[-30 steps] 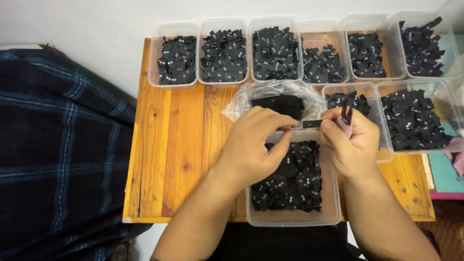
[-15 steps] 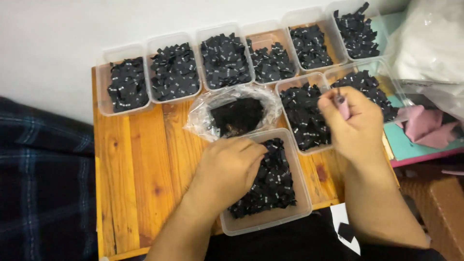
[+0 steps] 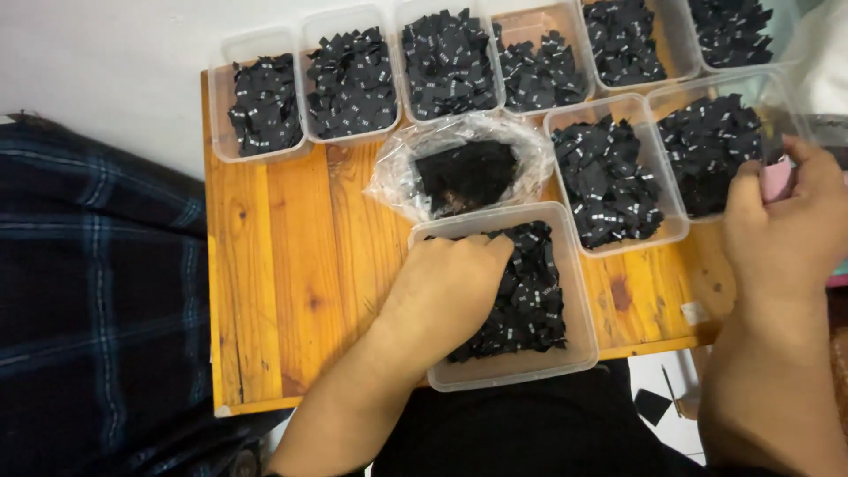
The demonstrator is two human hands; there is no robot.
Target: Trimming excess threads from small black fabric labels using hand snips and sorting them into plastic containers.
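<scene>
My left hand lies knuckles-up inside the near clear plastic tub, fingers curled down among the small black fabric labels; what the fingers hold is hidden. My right hand is at the right edge of the wooden tabletop, closed around a small pink object beside the right-hand tub of black labels. A crumpled clear plastic bag holding a dark clump sits just beyond the near tub.
Several more clear tubs of black labels line the back edge and the right middle. A dark plaid cloth covers the area left of the table. Black scraps lie on white paper below the table's front edge.
My left hand dropped from in front of me into the near tub of labels. My right hand swung out to the right, past the right-hand tub, still gripping something small.
</scene>
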